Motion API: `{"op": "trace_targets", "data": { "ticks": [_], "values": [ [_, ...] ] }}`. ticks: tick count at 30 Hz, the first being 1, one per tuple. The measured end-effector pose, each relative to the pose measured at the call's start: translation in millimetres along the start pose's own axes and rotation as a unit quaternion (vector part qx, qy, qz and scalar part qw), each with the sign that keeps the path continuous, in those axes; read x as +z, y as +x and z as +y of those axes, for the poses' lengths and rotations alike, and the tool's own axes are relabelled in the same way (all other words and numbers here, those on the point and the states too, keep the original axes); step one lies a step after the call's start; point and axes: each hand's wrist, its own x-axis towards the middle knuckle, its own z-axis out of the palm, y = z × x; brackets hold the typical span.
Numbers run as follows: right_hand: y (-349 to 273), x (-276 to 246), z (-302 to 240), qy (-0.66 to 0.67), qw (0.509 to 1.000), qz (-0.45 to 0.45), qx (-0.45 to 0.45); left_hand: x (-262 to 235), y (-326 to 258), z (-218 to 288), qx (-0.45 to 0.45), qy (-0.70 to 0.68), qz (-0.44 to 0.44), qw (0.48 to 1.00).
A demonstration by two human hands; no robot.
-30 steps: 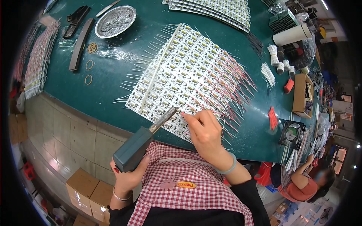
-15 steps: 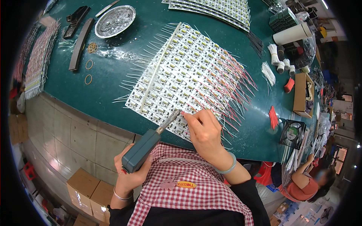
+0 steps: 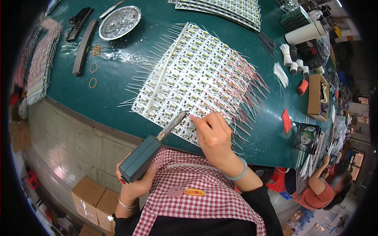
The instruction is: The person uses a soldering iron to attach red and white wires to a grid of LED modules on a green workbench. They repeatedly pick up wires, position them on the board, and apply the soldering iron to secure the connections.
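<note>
My left hand [image 3: 138, 181] is wrapped round the dark green handle of a soldering iron [image 3: 139, 159]. Its metal barrel slants up over a panel of small white circuit boards [image 3: 173, 82], the tip close to my right fingertips. Thin white wires stick out along the panel's left side, and red and white wires [image 3: 240, 88] fan out at its right. A pale strip [image 3: 168, 69] lies across the boards. Closed in a pinch, my right hand [image 3: 214, 135] rests low on the panel. Something reddish shows at its fingertips, too small to make out.
A metal bowl [image 3: 119, 23] with silvery bits stands far left, beside a curved dark bar [image 3: 84, 47] and rubber bands [image 3: 93, 67]. More board panels [image 3: 220, 11] lie at the back. At right are wire bundles [image 3: 286, 121], a fan [image 3: 306, 138], a cardboard box [image 3: 317, 96] and another person [image 3: 321, 188].
The soldering iron's handle and my left hand have shifted a little left and toward me. My right hand stays pinched in nearly the same place.
</note>
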Motion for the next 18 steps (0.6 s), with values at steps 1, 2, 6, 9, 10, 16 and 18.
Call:
{"op": "trace_targets", "data": {
  "ticks": [1,2,6,9,10,16,18],
  "values": [
    [0,0,0,-0.001,1.0,0.001,-0.001,0,-1,-1,0.001,-0.006,0.002,1.0],
    [0,1,0,-0.001,1.0,0.003,-0.001,0,-1,-2,0.002,-0.013,0.005,1.0],
    [-2,2,0,-0.018,1.0,0.023,-0.005,-1,-2,1,-0.005,0.006,-0.004,1.0],
    [-2,-3,-6,-0.016,0.999,0.042,-0.021,-4,-5,0,-0.004,0.018,-0.007,1.0],
    [-3,-4,-8,-0.012,0.999,0.046,-0.027,-5,-6,0,-0.003,0.019,-0.004,1.0],
    [-9,3,-10,0.015,0.999,0.028,-0.019,-11,-8,5,-0.004,0.027,-0.031,0.999],
    [-10,4,-11,0.013,0.999,0.026,-0.015,-11,-9,7,-0.01,0.021,-0.035,0.999]
  ]
}}
